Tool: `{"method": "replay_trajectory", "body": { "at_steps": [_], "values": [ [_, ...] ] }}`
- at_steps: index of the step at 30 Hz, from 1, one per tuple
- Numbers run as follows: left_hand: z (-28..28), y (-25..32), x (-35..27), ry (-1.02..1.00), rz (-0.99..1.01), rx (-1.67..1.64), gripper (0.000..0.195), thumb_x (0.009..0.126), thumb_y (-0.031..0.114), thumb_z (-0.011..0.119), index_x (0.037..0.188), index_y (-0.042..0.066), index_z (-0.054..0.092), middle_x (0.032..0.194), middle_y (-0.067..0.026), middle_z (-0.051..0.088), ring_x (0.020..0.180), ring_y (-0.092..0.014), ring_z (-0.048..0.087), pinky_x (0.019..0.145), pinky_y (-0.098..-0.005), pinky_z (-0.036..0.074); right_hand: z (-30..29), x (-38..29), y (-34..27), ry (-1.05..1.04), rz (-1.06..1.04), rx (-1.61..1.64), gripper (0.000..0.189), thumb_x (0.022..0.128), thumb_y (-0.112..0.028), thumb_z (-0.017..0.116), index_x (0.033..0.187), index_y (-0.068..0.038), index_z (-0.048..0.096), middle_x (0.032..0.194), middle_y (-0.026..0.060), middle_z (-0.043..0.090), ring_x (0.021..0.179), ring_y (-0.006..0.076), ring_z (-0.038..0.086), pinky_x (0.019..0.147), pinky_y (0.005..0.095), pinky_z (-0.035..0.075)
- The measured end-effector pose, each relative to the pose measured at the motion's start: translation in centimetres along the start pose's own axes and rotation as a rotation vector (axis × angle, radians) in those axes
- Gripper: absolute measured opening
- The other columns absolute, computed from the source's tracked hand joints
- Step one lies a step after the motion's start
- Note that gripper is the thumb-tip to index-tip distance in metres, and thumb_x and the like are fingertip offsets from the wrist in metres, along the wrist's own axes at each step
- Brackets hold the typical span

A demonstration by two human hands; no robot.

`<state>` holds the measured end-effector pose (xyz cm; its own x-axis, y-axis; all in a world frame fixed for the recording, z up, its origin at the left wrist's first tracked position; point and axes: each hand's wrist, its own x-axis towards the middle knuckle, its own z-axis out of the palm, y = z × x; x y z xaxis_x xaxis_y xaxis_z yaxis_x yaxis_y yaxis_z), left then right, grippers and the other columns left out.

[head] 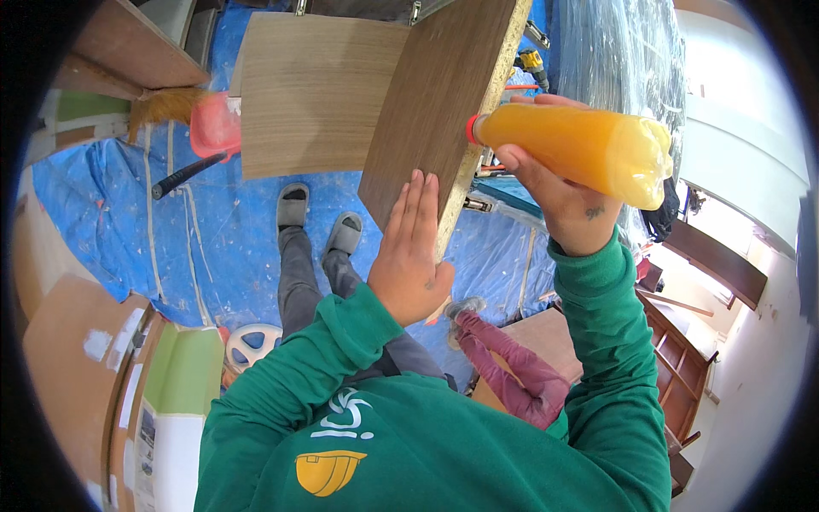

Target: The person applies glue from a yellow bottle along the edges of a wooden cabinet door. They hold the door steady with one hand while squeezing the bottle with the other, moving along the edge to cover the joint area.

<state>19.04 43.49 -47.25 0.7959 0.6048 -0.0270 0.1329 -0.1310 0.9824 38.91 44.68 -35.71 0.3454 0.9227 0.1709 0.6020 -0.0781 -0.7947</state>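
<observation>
My right hand [569, 198] is wrapped around a clear plastic bottle [563, 144] of orange liquid. The bottle lies nearly sideways, its red cap pointing left in front of the edge of a wood-grain board panel [435, 115]; whether the cap touches the edge cannot be told. My left hand [413, 262] rests with straight fingers on the face of that panel, its thumb by the raw particleboard edge. A lighter wood-grain panel [320, 96] adjoins it on the left. Metal cabinet hinges [478, 203] show along the standing panel's right side.
Blue plastic sheeting [237, 249] covers the floor. A red dustpan [211, 128] and broom bristles [163, 112] are at the left. Behind the bottle lie a yellow cordless drill [531, 61] and a plastic-wrapped object [614, 51]. Another person's maroon trouser legs [505, 361] show at lower right. Cardboard [77, 358] stands lower left.
</observation>
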Motion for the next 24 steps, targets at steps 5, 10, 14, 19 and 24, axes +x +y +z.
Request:
{"method": "replay_trajectory", "body": {
  "at_steps": [5,10,14,19,24],
  "values": [
    [0.2,0.0,0.0,-0.001,0.002,-0.007,0.096,0.076,0.005,0.058,0.16,-0.012,0.014,0.163,-0.0388,0.019,0.153,-0.054,0.02,0.128,-0.054,0.019,-1.6,4.6,1.4,0.058,0.029,0.063,0.026,0.082,-0.007,0.088,0.103,0.0,0.074,0.092,0.0066,0.078,0.084,0.014,0.073,0.079,0.0288,0.058],
    [0.2,-0.2,-0.1,-0.002,0.011,0.002,0.096,0.076,0.005,0.057,0.16,-0.013,0.014,0.163,-0.0386,0.02,0.153,-0.054,0.021,0.128,-0.0534,0.02,-1.9,5.0,1.6,0.07,0.074,0.01,0.026,0.084,-0.009,0.087,0.104,0.001,0.074,0.096,0.008,0.077,0.087,0.0148,0.073,0.079,0.029,0.058],
    [0.1,-0.2,0.0,0.005,0.049,0.01,0.096,0.076,0.005,0.057,0.159,-0.014,0.014,0.162,-0.0385,0.022,0.154,-0.053,0.02,0.128,-0.0532,0.019,-0.4,0.7,0.2,0.091,0.015,0.027,0.024,0.084,-0.006,0.087,0.104,0.0,0.075,0.091,0.0059,0.077,0.086,0.0143,0.073,0.078,0.0284,0.058],
    [0.3,-0.1,0.1,0.005,0.04,0.013,0.096,0.076,0.004,0.058,0.159,-0.014,0.013,0.162,-0.0385,0.021,0.154,-0.053,0.019,0.128,-0.0532,0.019,-1.1,3.4,1.2,0.075,0.043,0.098,0.019,0.088,-0.01,0.084,0.102,0.001,0.076,0.087,0.0052,0.077,0.082,0.0129,0.072,0.072,0.0262,0.056],
    [0.1,0.0,-0.2,-0.011,0.019,0.008,0.097,0.076,0.003,0.059,0.16,-0.013,0.013,0.163,-0.0387,0.019,0.154,-0.054,0.019,0.128,-0.0535,0.019,-1.7,5.4,1.8,0.066,0.01,-0.061,0.029,0.086,-0.009,0.086,0.109,0.003,0.073,0.098,0.0097,0.077,0.088,0.0166,0.073,0.083,0.0311,0.058]
  ]
}}
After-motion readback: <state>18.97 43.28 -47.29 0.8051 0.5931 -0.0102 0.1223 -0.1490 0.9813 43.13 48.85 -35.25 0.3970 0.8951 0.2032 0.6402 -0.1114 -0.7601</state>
